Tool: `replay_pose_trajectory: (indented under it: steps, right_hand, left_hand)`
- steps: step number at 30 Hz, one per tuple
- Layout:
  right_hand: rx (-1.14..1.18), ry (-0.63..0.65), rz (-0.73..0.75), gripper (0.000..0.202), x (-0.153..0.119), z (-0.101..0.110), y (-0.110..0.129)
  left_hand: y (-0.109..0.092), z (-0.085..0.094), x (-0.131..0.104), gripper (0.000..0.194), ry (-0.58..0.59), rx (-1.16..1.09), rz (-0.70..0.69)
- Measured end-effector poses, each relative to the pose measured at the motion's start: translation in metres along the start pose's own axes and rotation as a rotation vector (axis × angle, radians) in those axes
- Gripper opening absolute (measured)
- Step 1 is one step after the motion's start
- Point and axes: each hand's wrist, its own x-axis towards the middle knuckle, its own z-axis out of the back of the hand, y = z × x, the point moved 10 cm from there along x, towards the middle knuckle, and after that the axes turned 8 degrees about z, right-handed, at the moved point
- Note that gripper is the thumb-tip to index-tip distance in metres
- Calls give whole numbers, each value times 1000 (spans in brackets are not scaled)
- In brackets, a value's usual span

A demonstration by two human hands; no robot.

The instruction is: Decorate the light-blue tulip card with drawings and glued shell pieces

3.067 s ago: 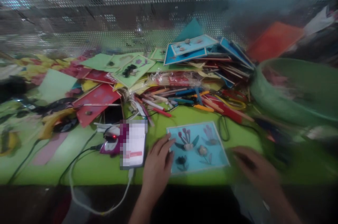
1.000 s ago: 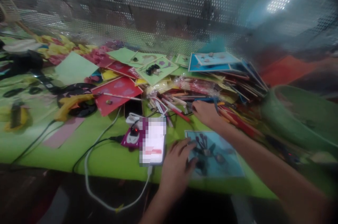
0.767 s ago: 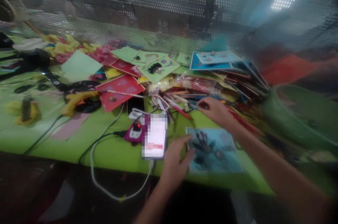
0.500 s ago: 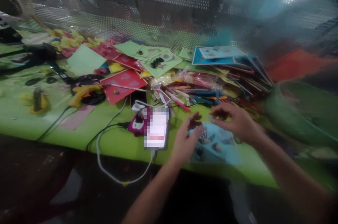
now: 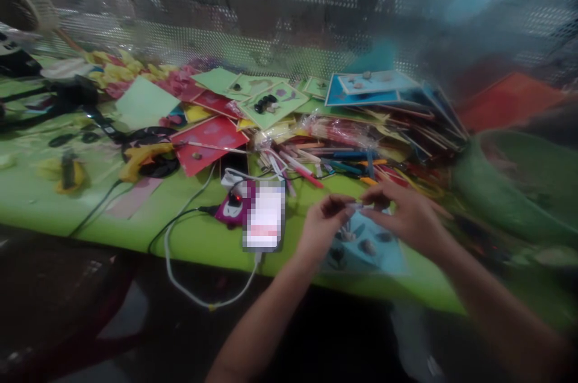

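My left hand and my right hand meet fingertip to fingertip above a light blue card. Pinched between them is a small whitish piece, too blurred to name. Dark and pale stone-like bits, among them a rounded one, lie on the card below the hands. Part of the card is hidden by my fingers. Left of my left hand, a lit phone rests beside a purple power strip, with a white cable plugged into its lower end.
A yellow glue gun lies at the left with its black cord. Behind are pens, a red card, green cards and stacked blue cards. A green basin stands at the right, on the green table.
My hands have come together from a small gap, and both fingertips now meet at the small whitish piece. The view has shifted slightly.
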Motion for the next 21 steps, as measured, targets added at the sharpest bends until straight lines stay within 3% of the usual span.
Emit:
replay_pose_trajectory:
  steps: [6, 11, 18, 21]
  right_hand:
    - [18, 1, 20, 5, 2, 0, 4]
    - [38, 61, -2, 10, 2, -9, 1]
    - [48, 45, -45, 10, 0, -22, -1]
    - [32, 40, -70, 15, 0, -17, -16]
  left_hand:
    - [2, 2, 0, 28, 0, -2, 8]
    - [-4, 8, -2, 31, -56, -6, -36]
    - [-5, 8, -6, 34, -71, -26, -37]
    - [-6, 10, -8, 31, -84, -17, -33]
